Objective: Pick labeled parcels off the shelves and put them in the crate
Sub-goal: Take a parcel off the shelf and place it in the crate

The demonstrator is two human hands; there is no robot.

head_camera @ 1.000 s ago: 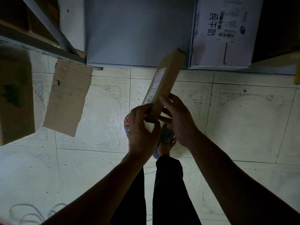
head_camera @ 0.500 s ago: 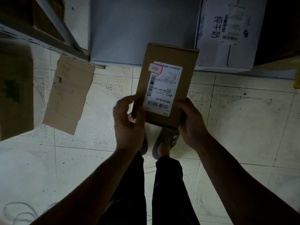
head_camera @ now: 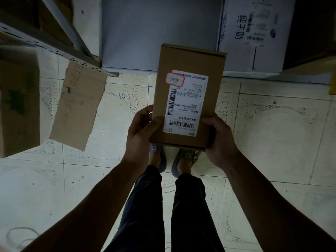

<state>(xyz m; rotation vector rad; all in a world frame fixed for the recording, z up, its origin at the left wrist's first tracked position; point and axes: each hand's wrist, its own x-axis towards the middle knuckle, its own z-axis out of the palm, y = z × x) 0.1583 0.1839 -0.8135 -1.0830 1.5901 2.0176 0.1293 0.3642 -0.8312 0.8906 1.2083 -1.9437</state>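
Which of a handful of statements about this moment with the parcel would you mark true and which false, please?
1. The left hand and right hand both hold the brown cardboard parcel at its near end. True.
2. The parcel's white printed label faces the floor. False: it faces up at the camera.
3. A red-outlined sticker sits at the label's far left corner. True.
4. A flat torn sheet of brown cardboard lies on the pale tiled floor to the person's right. False: it lies to their left.
5. The parcel rests in a crate. False: it is held in the air, and no crate is in view.
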